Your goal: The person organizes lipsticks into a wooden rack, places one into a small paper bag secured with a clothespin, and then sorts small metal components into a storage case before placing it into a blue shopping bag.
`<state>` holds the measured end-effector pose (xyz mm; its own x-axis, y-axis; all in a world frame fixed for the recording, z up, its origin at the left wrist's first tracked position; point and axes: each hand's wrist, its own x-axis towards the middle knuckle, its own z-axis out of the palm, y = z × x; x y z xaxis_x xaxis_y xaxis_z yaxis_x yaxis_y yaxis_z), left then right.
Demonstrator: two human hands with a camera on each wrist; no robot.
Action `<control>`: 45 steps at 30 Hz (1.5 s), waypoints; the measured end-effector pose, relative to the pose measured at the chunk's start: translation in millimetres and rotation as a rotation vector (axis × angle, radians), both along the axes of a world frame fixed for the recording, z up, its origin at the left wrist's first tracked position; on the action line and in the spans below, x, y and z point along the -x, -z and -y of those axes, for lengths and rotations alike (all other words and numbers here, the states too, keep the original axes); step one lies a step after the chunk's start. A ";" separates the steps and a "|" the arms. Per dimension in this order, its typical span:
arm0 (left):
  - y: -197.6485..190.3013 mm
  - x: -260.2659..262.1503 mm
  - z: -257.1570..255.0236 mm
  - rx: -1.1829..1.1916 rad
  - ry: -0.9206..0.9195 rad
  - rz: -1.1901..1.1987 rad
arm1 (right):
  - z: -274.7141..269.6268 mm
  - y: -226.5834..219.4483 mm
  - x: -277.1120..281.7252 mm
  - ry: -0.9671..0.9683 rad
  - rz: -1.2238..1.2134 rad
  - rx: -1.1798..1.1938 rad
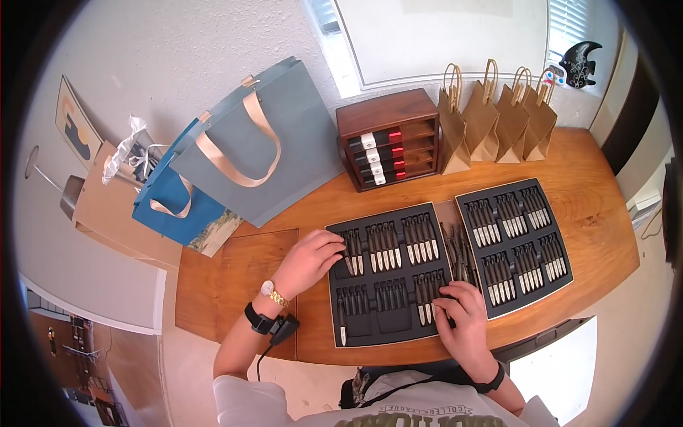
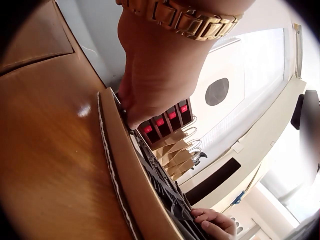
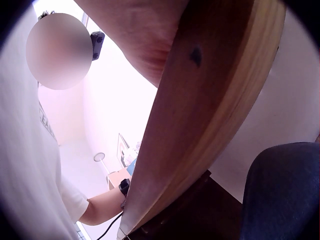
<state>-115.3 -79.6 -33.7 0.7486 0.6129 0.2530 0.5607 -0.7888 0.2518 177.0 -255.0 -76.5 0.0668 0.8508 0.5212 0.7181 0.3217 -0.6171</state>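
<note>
A black tray [image 1: 384,277] lies on the table, its compartments lined with slim dark pieces with pale silver ends. My left hand [image 1: 309,256] reaches over its upper left compartment, where the fingertips pinch one slim dark piece [image 1: 348,263] that leans slightly among its neighbours. In the left wrist view the same hand [image 2: 155,80] bends down over the tray's edge. At the lower right compartment is my right hand [image 1: 462,320], fingers bent and tips right at the row of slim pieces [image 1: 425,302]; what lies under them is hidden. One piece [image 1: 342,320] sits alone at lower left.
A second filled black tray [image 1: 514,245] lies to the right, with loose dark pieces [image 1: 460,252] between the trays. Behind stand a wooden rack [image 1: 388,114], brown paper bags [image 1: 480,128], and a large grey-blue bag [image 1: 299,149] beside a blue bag [image 1: 167,217].
</note>
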 end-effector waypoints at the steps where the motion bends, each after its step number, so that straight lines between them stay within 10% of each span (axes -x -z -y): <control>1: 3.4 0.6 0.7 0.003 -0.008 0.036 | 0.0 -0.3 0.1 0.001 0.004 0.001; 21: -10.8 -14.9 -7.1 -0.458 0.306 -0.302 | 0.5 -0.9 -0.6 0.003 -0.012 -0.002; 45: 8.9 -2.9 3.7 0.011 0.031 0.107 | -0.6 0.4 0.7 -0.004 0.011 0.016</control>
<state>-112.4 -83.2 -42.6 0.7364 0.5929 0.3259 0.5054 -0.8023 0.3176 176.3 -254.3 -77.0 0.0574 0.8591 0.5085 0.7238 0.3150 -0.6139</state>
